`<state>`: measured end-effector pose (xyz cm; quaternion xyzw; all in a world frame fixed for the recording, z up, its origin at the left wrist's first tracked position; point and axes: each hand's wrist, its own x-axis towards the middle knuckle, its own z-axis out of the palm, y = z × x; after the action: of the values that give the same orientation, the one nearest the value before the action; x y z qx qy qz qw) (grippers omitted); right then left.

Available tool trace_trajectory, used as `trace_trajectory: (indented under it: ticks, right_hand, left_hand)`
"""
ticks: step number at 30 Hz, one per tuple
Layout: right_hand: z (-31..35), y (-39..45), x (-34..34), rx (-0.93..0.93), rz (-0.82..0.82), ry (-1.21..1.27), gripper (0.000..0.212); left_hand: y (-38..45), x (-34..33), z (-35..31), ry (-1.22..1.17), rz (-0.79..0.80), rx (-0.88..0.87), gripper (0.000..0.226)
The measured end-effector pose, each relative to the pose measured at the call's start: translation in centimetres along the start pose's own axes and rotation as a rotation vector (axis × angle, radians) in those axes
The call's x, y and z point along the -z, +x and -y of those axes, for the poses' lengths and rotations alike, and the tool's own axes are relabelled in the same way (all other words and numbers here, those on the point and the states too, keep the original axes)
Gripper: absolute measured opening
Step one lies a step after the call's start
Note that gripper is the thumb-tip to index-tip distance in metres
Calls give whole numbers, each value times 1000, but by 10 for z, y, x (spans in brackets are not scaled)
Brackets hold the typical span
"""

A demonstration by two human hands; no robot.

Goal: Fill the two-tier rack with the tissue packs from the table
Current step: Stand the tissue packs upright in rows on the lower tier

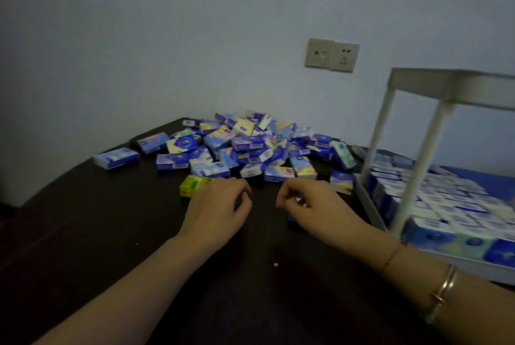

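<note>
**Tissue packs heaped at the desk's far edge, rack's lower tier lined**

Tissue packs (250,146), mostly blue and white with a few yellow-faced ones, lie in a loose heap at the far edge of the dark desk (111,233), against the wall. Their long axes point every way; some lie flat, others lean on their neighbours. One pack (116,158) sits apart toward the far left corner, flat, its long axis running left to right. A round dark-blue emblem shows on many faces, but the print is too blurred to read.

A green and yellow pack (192,185) lies flat at the near edge of the heap, touching the left hand (220,205). That hand rests on the desk with fingers loosely curled; nothing shows in its grasp.

The right hand (312,205) lies just beside it, fingers curled, with a blue pack (293,217) partly showing beneath the palm; whether it grips it I cannot tell. Bracelets (443,289) circle that wrist.

At the desk's right edge stands the white two-tier rack (434,132). Its lower tier holds rows of packs (446,205) standing side by side, narrow faces up. The upper tier's surface is hidden from this angle.

A wall socket (331,55) is mounted above the heap.
</note>
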<state>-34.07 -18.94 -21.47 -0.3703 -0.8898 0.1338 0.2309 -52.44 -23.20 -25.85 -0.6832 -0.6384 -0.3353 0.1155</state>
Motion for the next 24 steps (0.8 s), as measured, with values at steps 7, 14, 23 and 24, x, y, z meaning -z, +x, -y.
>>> trace_trajectory:
  ticks: [7, 14, 23, 24]
  right_hand:
    - [-13, 73, -57, -12, -114, -99, 31]
    - [-35, 135, -84, -199, -93, -386, 85]
    - [-45, 139, -78, -35, -354, -275, 47]
    - [-40, 135, -77, -31, -374, -151, 45]
  left_hand:
    - [29, -18, 67, 87, 130, 379, 60]
    - [31, -24, 84, 21, 279, 502, 85]
    - [33, -16, 82, 55, 214, 436, 75]
    - [33, -15, 80, 72, 219, 418, 75]
